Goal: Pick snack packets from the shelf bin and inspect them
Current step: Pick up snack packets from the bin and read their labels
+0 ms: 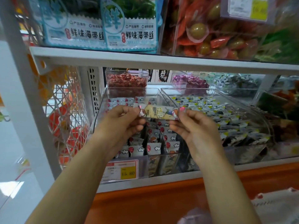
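One packet (pixel 159 112) is out of the bin (pixel 129 159), pinched at its ends by left hand (pixel 124 120) and right hand (pixel 194 126). Inspection looks underway. Many packets remain in the bin.

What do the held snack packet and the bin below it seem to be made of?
The snack packet, pinched at its ends by the left hand and right hand, looks like thin glossy plastic film: printed, with bright glints. The bin looks like clear rigid plastic, perhaps acrylic: packets show through its front wall.
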